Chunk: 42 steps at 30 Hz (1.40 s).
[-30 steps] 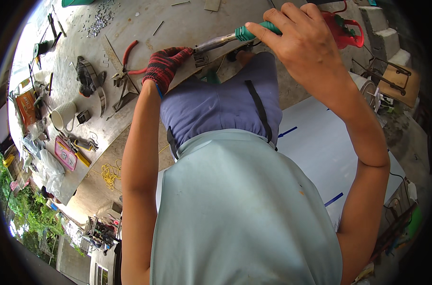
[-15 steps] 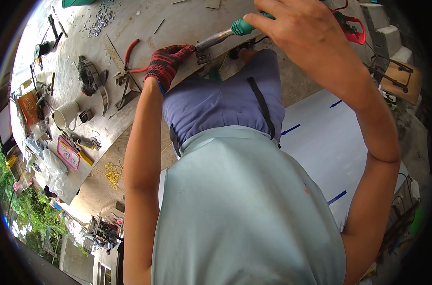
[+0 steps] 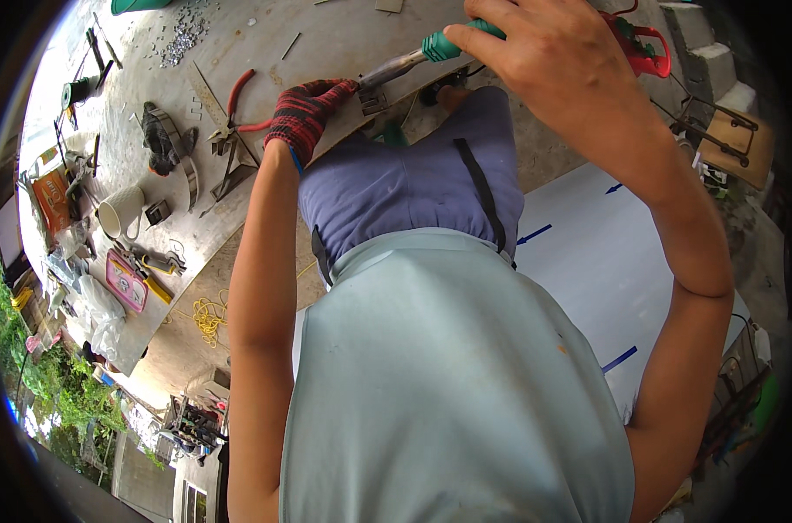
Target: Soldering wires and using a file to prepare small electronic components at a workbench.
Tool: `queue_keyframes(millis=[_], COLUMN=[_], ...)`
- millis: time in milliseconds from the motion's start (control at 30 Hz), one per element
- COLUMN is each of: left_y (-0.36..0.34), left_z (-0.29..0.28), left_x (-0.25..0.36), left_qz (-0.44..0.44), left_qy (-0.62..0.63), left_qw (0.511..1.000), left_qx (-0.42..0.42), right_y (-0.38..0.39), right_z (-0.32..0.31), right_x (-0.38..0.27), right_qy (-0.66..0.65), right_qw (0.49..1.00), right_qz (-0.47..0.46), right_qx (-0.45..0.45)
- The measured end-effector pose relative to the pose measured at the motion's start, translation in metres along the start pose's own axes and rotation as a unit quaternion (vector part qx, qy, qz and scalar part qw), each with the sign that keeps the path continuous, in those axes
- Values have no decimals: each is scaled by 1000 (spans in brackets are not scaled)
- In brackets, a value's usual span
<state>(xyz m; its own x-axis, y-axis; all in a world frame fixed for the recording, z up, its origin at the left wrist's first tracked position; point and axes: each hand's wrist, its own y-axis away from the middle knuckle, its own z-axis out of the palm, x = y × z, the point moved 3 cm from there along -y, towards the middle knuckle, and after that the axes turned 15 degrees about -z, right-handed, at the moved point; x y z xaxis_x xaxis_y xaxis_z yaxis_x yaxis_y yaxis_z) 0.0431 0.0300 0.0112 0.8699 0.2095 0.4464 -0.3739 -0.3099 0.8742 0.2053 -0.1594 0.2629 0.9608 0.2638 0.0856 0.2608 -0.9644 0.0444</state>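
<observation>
Green-handled tool (image 3: 443,46) slanting over a grey surface's edge

The bare right hand (image 3: 544,65) is holding the tool, its fingers clamping the handle, while the metal barrel (image 3: 394,69) is pointing down and left to a small slotted metal piece (image 3: 372,102) at the near edge of the surface (image 3: 326,48). The left hand (image 3: 311,113), wearing a red-and-black striped glove, is reaching just beside the barrel's tip; its fingers are bunching together, and whether they are gripping the piece cannot be told. Left of this hand, red-handled pliers (image 3: 236,98) are lying open, with a dark glove (image 3: 161,146) resting beyond them. Small metal bits (image 3: 184,42) are lying in a loose heap farther up. Toward the left end, a pale mug (image 3: 120,212), a pink tray (image 3: 124,281) and plastic bags (image 3: 100,309) are crowding together. On the floor, yellow cord (image 3: 209,318) is lying tangled. On the right, a white sheet (image 3: 614,261) with blue arrows is spreading out, concrete steps (image 3: 714,65) are rising beyond, and greenery (image 3: 65,392) is showing at the lower left
</observation>
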Motion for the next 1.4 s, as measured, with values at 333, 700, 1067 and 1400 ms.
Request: queue_keyframes(millis=[333, 700, 1067, 1400], left_y=[-6, -10, -21, -11], left_z=[-1, -1, -3, -2], left_x=[-5, -7, -12, -6], left_qz=[11, 10, 21, 24], left_qy=[0, 7, 9, 16], left_qw=[1000, 1000, 1000, 999], left_qx=[-9, -18, -17, -21], right_y=[11, 15, 19, 13], right_z=[10, 10, 18, 14], right_x=[0, 4, 11, 1], right_qy=[-36, -48, -81, 8], right_qw=[998, 997, 993, 999], right_qz=[43, 51, 60, 31], right_qx=[19, 30, 56, -2])
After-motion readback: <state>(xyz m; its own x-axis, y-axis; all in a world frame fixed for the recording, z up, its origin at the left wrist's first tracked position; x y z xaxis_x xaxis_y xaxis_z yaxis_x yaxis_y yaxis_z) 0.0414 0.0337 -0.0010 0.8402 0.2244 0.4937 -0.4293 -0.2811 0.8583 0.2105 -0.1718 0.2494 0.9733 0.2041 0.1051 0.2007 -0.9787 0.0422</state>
